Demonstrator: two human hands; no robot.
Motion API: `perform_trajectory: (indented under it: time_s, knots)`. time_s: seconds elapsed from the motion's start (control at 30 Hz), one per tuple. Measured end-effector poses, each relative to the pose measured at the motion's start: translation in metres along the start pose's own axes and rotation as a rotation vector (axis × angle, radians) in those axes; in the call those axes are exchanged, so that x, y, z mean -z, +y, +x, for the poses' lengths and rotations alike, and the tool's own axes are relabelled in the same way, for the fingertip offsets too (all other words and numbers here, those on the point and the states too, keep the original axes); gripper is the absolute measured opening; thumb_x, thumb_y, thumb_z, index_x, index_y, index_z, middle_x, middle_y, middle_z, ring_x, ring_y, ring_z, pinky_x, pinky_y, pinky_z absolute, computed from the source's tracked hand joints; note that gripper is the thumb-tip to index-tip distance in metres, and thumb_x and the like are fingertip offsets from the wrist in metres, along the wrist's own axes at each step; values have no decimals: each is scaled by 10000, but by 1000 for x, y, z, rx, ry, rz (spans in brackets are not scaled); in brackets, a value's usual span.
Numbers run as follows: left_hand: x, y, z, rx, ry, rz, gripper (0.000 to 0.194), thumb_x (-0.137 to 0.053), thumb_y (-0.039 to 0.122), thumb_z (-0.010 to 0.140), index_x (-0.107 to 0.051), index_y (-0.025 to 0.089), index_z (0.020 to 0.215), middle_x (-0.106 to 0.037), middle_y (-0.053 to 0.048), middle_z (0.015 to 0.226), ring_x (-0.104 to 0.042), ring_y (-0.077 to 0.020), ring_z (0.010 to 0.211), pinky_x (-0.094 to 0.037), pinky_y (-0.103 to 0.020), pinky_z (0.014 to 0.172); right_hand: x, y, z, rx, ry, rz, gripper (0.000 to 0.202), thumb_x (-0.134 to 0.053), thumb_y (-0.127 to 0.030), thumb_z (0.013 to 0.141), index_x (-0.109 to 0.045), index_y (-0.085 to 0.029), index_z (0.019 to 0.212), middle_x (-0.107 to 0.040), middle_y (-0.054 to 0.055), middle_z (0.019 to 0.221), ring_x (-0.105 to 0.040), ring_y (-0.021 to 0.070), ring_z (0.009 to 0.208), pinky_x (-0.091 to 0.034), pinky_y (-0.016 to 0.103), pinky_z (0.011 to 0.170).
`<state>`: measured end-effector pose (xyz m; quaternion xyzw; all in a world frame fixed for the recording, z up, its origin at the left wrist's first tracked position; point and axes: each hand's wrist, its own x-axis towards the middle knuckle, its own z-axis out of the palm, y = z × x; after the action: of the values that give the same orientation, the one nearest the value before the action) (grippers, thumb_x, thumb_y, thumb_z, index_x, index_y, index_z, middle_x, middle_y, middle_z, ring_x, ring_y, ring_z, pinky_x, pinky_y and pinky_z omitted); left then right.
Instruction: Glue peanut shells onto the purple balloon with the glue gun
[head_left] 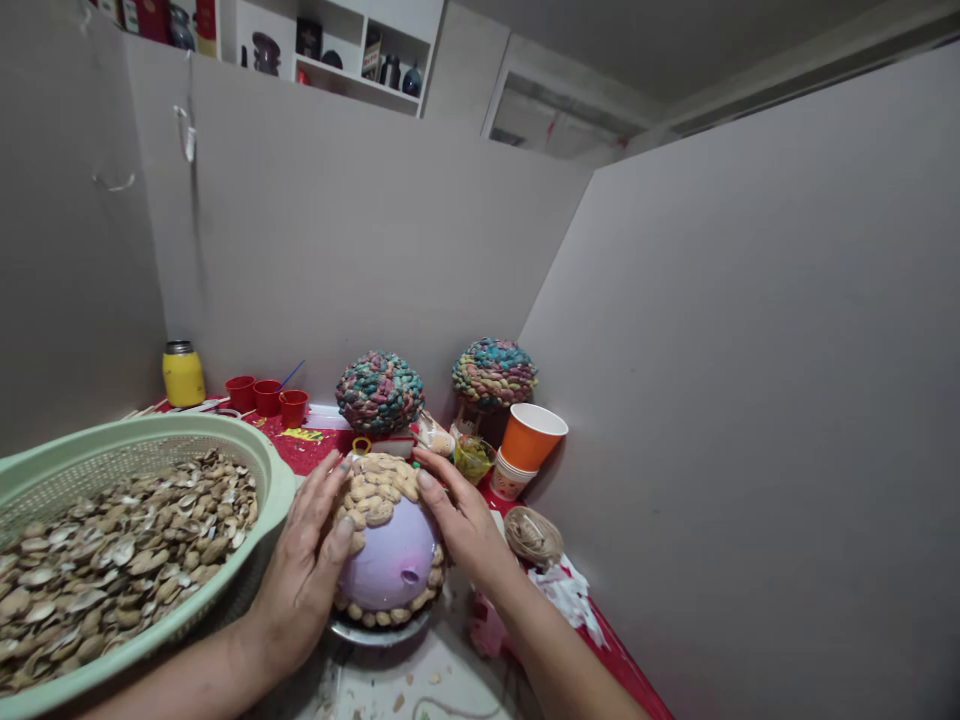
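Note:
Between my two hands is a lilac balloon, its knot facing me, partly covered with peanut shells over the top and around the lower rim. It rests in a shallow metal-looking dish. My left hand cups the left side, with its thumb near the shells. My right hand lies against the upper right side, its thumb on the edge of the shell layer. Both hold the balloon between them, with the fingers bent around it. The far side of the balloon is hidden.
A green colander full of shell halves stands left. Behind are two painted shell-covered domes, red cups, a yellow jar and an orange paper cup. Twine lies right. Grey panels enclose the table.

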<state>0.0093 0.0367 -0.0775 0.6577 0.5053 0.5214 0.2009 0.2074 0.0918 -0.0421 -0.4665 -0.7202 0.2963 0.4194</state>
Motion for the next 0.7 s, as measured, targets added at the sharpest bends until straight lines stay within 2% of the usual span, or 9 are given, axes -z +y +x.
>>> perform_trajectory:
  time_s: [0.1,0.33,0.53,0.7]
  knots:
    - [-3,-1,-5,93,54,-13,567,-308,491,977,-368,214,1469,-320,-87,1584,-208,-250,1472,-125,-513,1202,2,11,6,-29,-32,2,651,-400,-664,912,-550,-186,1327,-548,110,1366,-463,299,1293,-306,479,1110]
    - [-11,-9,-15,269,50,-109,655,-317,517,971,-240,168,1521,-222,-124,1615,-108,-257,1491,-44,-528,1194,4,19,9,-68,-121,48,750,-355,-767,879,-547,-216,1350,-532,103,1390,-456,286,1310,-283,495,1126]
    - [-11,-15,-16,172,70,-113,565,-328,450,991,-302,208,1500,-318,-124,1580,-217,-255,1470,-126,-541,1186,1,9,5,-45,-128,72,773,-355,-780,871,-535,-207,1359,-539,107,1381,-462,297,1301,-289,501,1122]
    - [-12,-17,-15,57,60,-50,500,-347,384,1000,-329,267,1486,-299,-73,1593,-193,-221,1478,-106,-530,1196,-3,3,-2,8,-52,96,712,-359,-714,916,-461,-214,1413,-491,103,1426,-417,287,1337,-273,487,1134]
